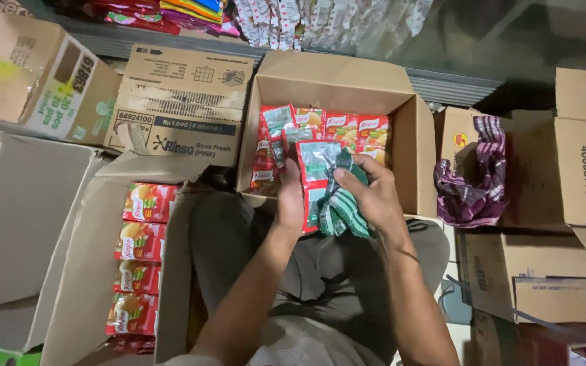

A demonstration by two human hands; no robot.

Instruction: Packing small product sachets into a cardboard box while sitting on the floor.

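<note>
My left hand [289, 198] holds a red sachet strip with a clear window [315, 165] upright over the near edge of an open cardboard box [418, 146]. My right hand [373, 192] grips a green-and-white striped cloth [342, 209] and presses it against the strip. Inside the box lie more red and yellow sachet packs [354, 129]. Both forearms reach forward over my lap.
A second open box at the left holds a row of red sachet packs [140, 240]. Closed printed cartons [181, 105] stand behind it. A purple checked cloth [473, 179] hangs over cartons at the right. Hanging sachet strips [286, 20] line the back.
</note>
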